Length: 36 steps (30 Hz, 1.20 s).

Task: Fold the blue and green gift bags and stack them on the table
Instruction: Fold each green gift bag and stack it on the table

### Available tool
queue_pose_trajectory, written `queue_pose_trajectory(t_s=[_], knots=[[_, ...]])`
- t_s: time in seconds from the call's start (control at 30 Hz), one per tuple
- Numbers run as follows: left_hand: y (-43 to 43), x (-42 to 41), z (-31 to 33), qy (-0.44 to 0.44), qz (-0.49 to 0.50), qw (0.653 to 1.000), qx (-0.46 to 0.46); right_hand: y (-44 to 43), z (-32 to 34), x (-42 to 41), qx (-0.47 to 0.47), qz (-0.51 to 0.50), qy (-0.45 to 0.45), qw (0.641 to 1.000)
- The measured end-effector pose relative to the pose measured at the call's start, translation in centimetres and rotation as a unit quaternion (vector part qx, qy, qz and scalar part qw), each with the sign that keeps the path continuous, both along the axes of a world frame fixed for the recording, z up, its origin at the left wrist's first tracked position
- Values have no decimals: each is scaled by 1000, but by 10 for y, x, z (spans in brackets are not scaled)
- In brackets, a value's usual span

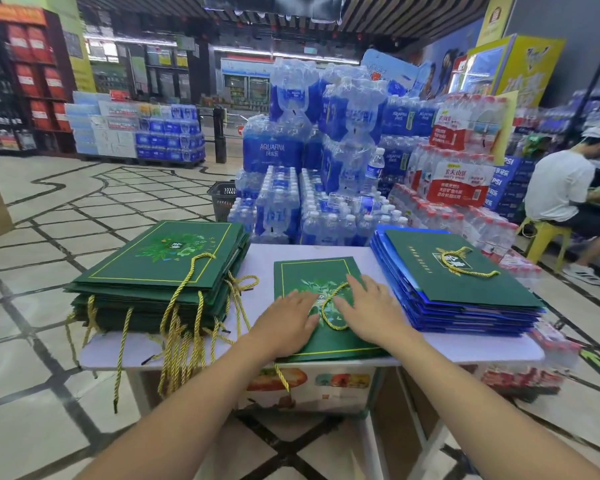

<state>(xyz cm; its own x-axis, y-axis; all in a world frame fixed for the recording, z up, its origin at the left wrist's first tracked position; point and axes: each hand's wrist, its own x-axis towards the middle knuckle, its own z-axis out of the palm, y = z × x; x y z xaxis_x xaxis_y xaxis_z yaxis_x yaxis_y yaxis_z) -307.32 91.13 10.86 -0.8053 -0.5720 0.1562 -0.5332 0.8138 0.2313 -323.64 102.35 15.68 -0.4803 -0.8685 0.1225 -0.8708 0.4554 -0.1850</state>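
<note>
Centrally, a flattened green gift bag point(314, 271) lies on the pale surface point(257, 258), with its gold cord handle point(329, 308) looped on top. The left hand point(288, 318) and the right hand point(368, 313) press on it with straight fingers and grip nothing. At frame left sits a stack of green bags point(160, 261). At right a stack of blue bags point(430, 317) is topped by one green bag point(465, 271). Behind, shrink-wrapped water packs point(326, 133) and a black basket point(224, 199) stand on the tiled floor point(49, 237).

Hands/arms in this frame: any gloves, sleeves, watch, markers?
Nothing worn that shows. The left hand and right hand are bare: no gloves, rings, watch or wristband. No sleeve comes into view down to the frame's bottom edge. No markers or cables.
</note>
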Motion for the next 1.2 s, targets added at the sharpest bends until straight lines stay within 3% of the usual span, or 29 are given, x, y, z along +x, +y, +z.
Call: queue_pose_trajectory(t_s=[0.13,0.37,0.6,0.97,1.2], knots=[[-6,-2,12,48,14,999,-3,-2,-27,16,69,67,4,995],[-45,-33,19,-58,-3,998,9,-5,-40,17,82,63,35,994],[-79,-88,19,-92,-17,996,11,-4,-41,16,76,60,37,995],[-88,-92,4,-84,-30,996,10,-6,-46,16,65,58,45,995],[-62,-58,6,-31,84,996,28,-4,-46,17,56,55,42,996]])
